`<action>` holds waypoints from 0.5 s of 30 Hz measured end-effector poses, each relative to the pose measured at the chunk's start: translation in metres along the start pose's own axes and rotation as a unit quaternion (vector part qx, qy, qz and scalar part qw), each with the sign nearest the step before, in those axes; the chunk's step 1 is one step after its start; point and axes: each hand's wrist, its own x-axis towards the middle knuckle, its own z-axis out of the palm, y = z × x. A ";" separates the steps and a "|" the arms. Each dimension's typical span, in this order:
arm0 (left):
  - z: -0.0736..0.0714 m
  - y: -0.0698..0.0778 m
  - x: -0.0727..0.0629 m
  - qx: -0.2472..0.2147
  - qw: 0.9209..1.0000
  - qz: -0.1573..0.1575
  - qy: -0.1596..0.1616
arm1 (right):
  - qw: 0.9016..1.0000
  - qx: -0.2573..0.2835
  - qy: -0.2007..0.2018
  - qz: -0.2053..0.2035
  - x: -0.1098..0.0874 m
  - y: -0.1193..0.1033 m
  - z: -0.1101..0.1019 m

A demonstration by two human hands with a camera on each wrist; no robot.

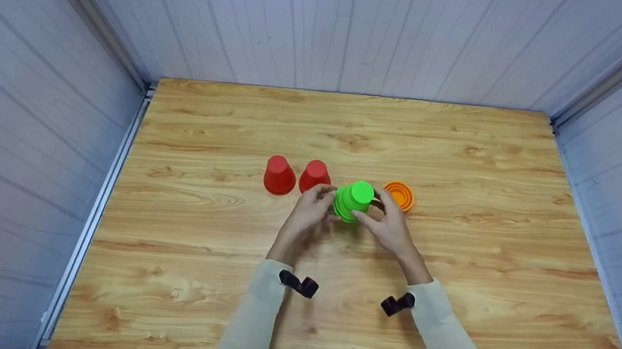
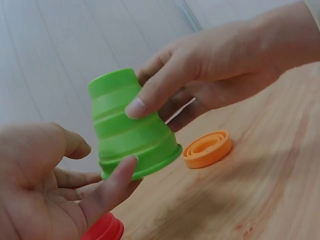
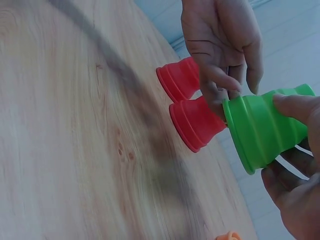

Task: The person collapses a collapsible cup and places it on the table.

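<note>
A green collapsible cup (image 1: 354, 199), stretched tall with stepped rings, is held upside down above the wooden table. My right hand (image 1: 390, 222) grips it by its side, the thumb pressed on the wall in the left wrist view. Close to the cup's wide rim is my left hand (image 1: 310, 210), its fingers loosely bent and spread. One of its fingertips (image 2: 128, 166) overlaps the rim in the left wrist view. Two red collapsible cups stand upside down beyond the left hand, a left one (image 1: 279, 176) and a right one (image 1: 315, 176).
An orange collapsible cup (image 1: 399, 196), folded flat into rings, lies on the table (image 1: 197, 276) to the right of the green cup. Pale panelled walls (image 1: 311, 30) border the table at the back and both sides.
</note>
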 end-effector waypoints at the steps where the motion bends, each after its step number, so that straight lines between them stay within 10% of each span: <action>1: 0.000 0.001 0.000 -0.006 1.000 -0.003 -0.002 | 1.000 0.002 -0.001 -0.001 -0.001 0.000 0.000; 15: 0.004 0.001 0.001 -0.031 0.999 -0.004 0.012 | 0.999 0.029 -0.021 0.017 -0.002 0.002 -0.002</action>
